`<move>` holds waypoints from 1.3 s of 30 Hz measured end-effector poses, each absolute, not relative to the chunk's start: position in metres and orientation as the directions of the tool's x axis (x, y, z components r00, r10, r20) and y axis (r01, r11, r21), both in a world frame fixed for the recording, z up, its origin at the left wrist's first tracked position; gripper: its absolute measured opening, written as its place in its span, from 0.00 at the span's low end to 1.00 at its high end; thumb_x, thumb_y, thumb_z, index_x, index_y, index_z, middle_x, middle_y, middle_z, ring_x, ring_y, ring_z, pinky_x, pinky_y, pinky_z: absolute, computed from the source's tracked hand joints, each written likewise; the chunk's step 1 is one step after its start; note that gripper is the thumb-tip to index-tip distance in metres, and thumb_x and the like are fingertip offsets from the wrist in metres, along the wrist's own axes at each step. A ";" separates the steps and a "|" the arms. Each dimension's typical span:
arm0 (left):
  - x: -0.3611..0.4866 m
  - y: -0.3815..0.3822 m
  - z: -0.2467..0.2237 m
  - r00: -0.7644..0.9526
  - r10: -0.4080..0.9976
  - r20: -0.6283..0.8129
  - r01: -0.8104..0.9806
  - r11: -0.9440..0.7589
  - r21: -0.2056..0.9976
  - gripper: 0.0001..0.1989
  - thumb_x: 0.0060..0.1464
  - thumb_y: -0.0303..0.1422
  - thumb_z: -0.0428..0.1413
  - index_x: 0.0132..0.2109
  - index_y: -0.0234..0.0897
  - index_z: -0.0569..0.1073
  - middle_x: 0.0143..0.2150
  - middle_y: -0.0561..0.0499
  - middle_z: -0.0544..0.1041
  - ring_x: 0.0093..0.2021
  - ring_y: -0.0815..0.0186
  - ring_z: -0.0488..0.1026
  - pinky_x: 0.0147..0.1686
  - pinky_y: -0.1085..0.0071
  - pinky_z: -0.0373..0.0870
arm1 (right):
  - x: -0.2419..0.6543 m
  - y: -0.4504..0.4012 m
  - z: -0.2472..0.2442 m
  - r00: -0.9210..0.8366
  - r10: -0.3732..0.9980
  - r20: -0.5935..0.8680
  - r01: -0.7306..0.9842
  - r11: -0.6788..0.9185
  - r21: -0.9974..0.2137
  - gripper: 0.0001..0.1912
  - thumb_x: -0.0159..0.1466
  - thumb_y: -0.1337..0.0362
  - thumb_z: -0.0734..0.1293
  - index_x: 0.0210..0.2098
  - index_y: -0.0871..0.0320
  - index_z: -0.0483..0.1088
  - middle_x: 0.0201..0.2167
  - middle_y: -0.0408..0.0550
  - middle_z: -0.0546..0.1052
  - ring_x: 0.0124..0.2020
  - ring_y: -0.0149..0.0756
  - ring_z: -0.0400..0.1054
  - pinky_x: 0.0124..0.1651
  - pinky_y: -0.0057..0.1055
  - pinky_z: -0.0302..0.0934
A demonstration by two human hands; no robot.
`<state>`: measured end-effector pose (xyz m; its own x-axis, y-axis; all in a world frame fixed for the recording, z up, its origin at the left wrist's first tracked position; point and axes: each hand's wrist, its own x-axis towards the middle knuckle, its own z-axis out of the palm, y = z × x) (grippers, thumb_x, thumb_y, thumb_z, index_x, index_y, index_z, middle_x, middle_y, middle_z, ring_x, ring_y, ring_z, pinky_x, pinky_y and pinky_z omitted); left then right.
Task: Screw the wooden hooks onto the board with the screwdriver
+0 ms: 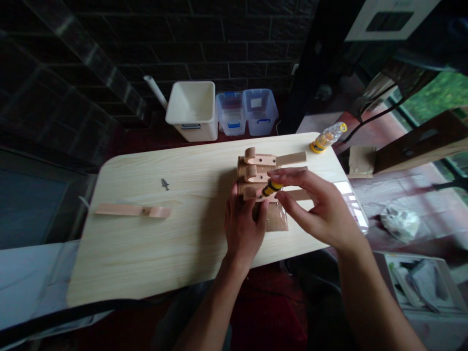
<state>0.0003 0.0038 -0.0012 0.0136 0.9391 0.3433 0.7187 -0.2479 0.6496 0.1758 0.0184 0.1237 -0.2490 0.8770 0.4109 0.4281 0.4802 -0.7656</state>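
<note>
My right hand (316,204) is closed on a short yellow-and-black screwdriver (272,187), held upright over the nearest of three wooden hook pieces. The tip is hidden at the wood. Each piece has a curled left end and a flat strip reaching right; dark screw heads show on the farthest hook piece (268,159) and the middle hook piece (265,177). My left hand (244,226) grips the nearest hook piece (250,194), fingers along its left end and thumb near the screwdriver. Under the pieces lies a brown block (277,218) with a shiny clear wrap.
A loose wooden hook strip (124,209) and a few dark screws (165,184) lie left on the pale table (175,258). A clear yellow-ended container (329,137) stands at the back right corner, a white-edged flat device (351,204) at the right edge. Beyond stand a white bin (192,122) and clear boxes (260,114).
</note>
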 end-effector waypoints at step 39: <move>0.001 0.004 -0.001 0.013 0.937 0.350 0.726 -0.249 0.641 0.17 0.73 0.38 0.62 0.64 0.44 0.82 0.80 0.35 0.67 0.78 0.36 0.67 0.71 0.36 0.74 | 0.176 0.020 0.110 -0.176 0.902 0.394 0.341 0.431 -0.835 0.08 0.74 0.65 0.74 0.52 0.50 0.77 0.56 0.48 0.87 0.59 0.41 0.83 0.61 0.40 0.79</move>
